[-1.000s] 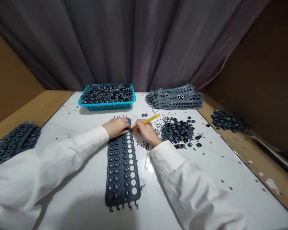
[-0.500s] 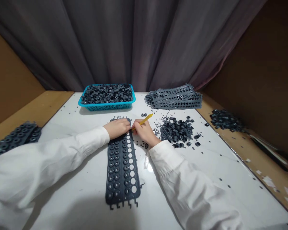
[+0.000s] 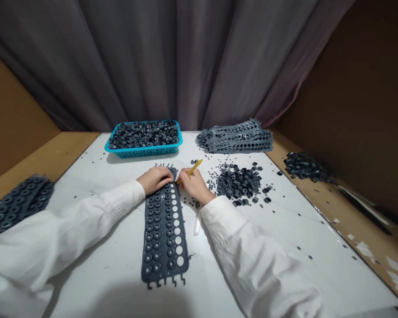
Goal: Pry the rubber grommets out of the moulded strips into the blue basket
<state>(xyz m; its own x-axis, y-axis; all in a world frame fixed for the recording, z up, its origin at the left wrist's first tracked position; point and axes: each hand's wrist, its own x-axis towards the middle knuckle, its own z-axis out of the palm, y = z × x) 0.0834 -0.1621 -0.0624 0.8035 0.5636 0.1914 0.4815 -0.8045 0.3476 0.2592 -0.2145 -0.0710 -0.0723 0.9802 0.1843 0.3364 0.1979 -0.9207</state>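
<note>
A long black rubber sheet (image 3: 162, 234) with columns of raised rings lies on the white table, a row of open holes showing white along its right side. My left hand (image 3: 154, 180) rests on its far end, thumb and forefinger closed together at the edge of the holes; anything between the fingertips is too small to make out. From the right, my right hand (image 3: 195, 184) grips a thin yellow pen-like tool (image 3: 195, 166), slanted with its tip down at the row of holes, close to my left fingertips. The tip itself is partly hidden.
Behind the sheet stands a blue basket (image 3: 146, 152) full of small black rings. Perforated grey sheets (image 3: 235, 137) lie back right, above a pile of black pieces (image 3: 239, 182). More ringed sheets (image 3: 20, 201) are at left; another black heap (image 3: 305, 166) sits far right.
The whole view has shifted slightly. My left thumb and forefinger now show more plainly and have drawn back a little to the left; the yellow tool stays in my right hand near the holes.
</note>
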